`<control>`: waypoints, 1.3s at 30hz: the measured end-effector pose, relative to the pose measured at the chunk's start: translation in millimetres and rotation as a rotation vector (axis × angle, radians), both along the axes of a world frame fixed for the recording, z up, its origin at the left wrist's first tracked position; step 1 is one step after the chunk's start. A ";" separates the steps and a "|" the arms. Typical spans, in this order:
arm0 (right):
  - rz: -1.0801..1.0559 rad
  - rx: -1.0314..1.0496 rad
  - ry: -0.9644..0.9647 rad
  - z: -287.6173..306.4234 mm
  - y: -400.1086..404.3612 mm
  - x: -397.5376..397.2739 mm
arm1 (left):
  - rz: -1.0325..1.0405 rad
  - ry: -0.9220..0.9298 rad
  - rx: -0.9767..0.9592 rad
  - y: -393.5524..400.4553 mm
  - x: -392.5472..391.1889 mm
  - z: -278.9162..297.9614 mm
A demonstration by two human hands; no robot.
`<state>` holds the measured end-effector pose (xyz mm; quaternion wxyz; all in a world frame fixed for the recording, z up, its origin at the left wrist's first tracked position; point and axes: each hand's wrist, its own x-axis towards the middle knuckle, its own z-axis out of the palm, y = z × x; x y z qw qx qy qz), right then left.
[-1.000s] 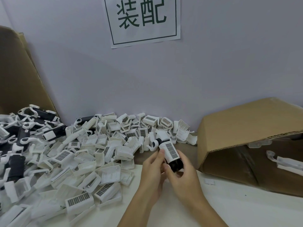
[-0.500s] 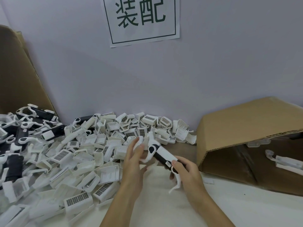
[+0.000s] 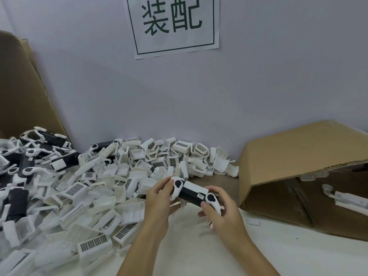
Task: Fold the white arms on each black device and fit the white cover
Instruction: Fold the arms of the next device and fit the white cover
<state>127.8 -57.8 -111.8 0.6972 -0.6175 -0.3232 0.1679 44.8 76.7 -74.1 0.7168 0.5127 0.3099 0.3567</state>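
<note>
1. You hold one black device (image 3: 192, 193) above the tabletop (image 3: 189, 253), lying roughly level between your two hands, near the middle of the view.
2. Your left hand (image 3: 159, 198) grips the device's far end, fingers curled round the white arm (image 3: 176, 187) there.
3. Your right hand (image 3: 221, 211) grips the near end, thumb against the device's side just beside the other white arm (image 3: 213, 202), fingers curled round beneath.
4. A heap of white covers (image 3: 111, 188) lies to your left, reaching back to the wall.
5. More black devices with white arms (image 3: 25, 166) are piled at the far left, against a leaning cardboard sheet (image 3: 22, 92).
6. A cardboard box (image 3: 298, 168) lies on its side to your right, with white parts inside.
7. A paper sign (image 3: 173, 24) hangs on the wall above.
</note>
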 end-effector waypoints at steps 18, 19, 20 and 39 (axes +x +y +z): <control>0.355 -0.023 0.860 23.9 -21.2 20.3 | -0.134 -0.180 0.139 -4.4 -0.5 3.8; 0.353 -0.021 0.852 23.7 -20.9 20.3 | -0.137 -0.181 0.143 -4.7 -1.1 4.0; 0.351 -0.017 0.845 23.6 -20.6 20.4 | -0.139 -0.183 0.147 -5.0 -1.2 4.4; -0.162 0.127 0.326 8.9 -5.7 12.0 | -0.077 0.028 -0.017 -3.5 7.8 -2.1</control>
